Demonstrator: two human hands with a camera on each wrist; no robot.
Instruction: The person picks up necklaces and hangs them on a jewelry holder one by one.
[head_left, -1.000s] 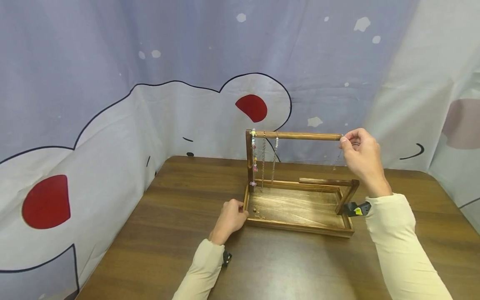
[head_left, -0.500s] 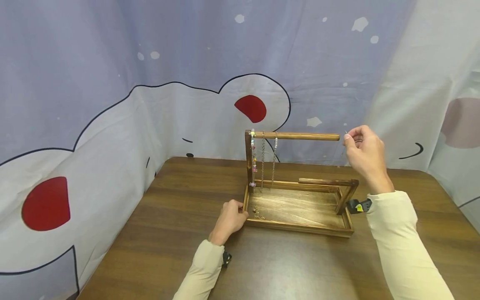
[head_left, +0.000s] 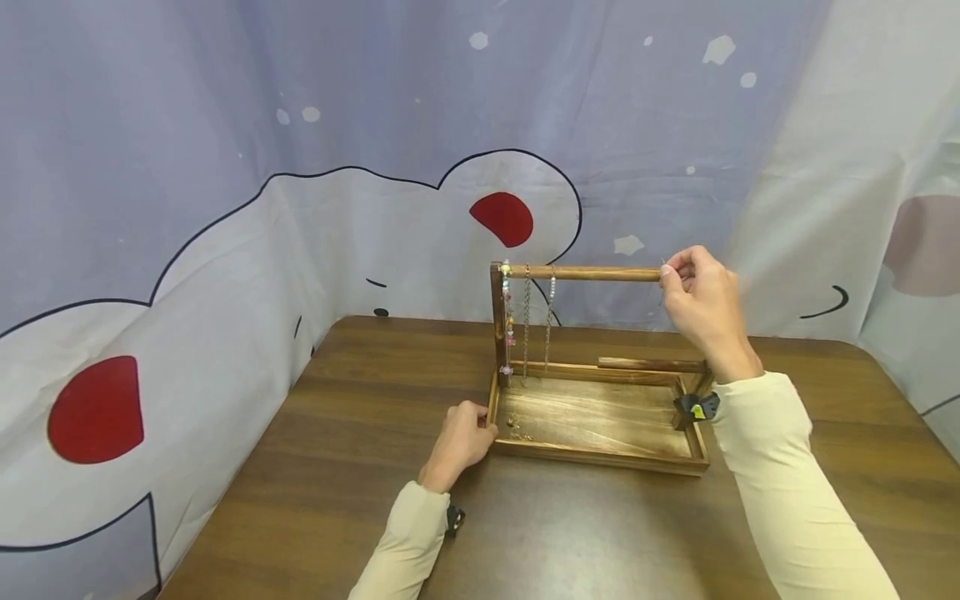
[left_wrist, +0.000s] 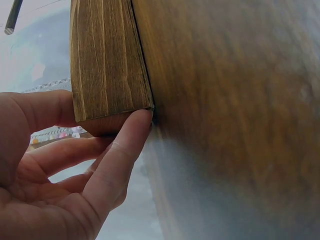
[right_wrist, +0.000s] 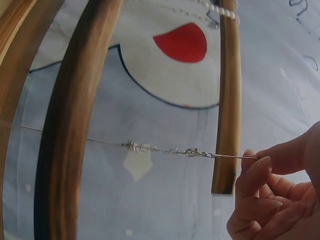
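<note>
My right hand (head_left: 703,302) pinches a thin silver necklace (right_wrist: 192,152) between thumb and forefinger, right at the free end of the upper bar (head_left: 600,273) of a wooden jewelry stand (head_left: 600,461). In the right wrist view the chain's clasp part crosses close to that bar, and its fine strand runs off to the left. Thumb and fingers of my left hand (head_left: 459,442) grip the front left corner of the stand's tray, seen close up in the left wrist view. A colorful beaded necklace (head_left: 510,321), a chain necklace (head_left: 527,325) and a part-pearl necklace (head_left: 552,293) hang near the post.
A shorter lower bar (head_left: 645,364) juts leftward over the tray's right side. Small gold jewelry pieces (head_left: 514,428) lie in the tray's front left corner. The stand rests on a brown wooden table (head_left: 360,417), with a printed curtain (head_left: 360,242) behind it.
My right hand drew off the upper bar's end to the right, then came back left with the necklace, overlapping the bar's end. My left hand has stayed on the tray corner.
</note>
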